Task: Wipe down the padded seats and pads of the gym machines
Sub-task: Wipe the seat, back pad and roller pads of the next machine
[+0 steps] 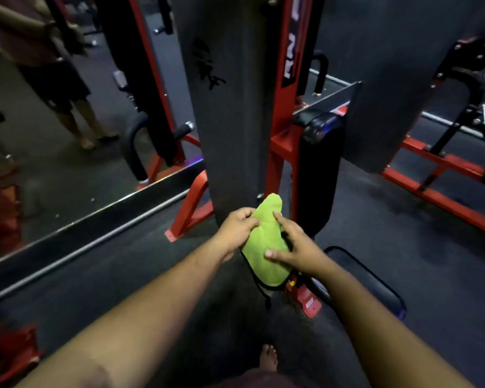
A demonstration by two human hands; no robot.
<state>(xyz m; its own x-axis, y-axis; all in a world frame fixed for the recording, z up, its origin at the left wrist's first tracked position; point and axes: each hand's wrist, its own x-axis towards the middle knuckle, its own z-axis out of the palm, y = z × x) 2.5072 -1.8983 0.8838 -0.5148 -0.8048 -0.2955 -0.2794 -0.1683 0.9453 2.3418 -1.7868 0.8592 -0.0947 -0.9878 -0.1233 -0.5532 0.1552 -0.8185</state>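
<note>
The lime-green cloth [265, 242] looks soft and matt, like fleecy microfibre. Just behind it, the tall dark grey upright pad [230, 107] has a dull, finely grained vinyl skin. Right of that pad, the red painted metal frame [280, 113] is smooth with slight sheen, and the black cushion [319, 163] is glossy. The dark floor [123, 275] appears rough and matt.

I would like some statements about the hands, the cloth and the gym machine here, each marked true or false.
1. Both hands hold the green cloth. True: left hand and right hand grip it.
2. The cloth is spread flat on a pad. False: it is bunched between the hands, in front of the tall dark pad.
3. The machine frame is red. True.
4. The person wears shoes. False: a bare foot shows on the floor.
5. A mirror stands on the person's right. False: it is on the left.
</note>
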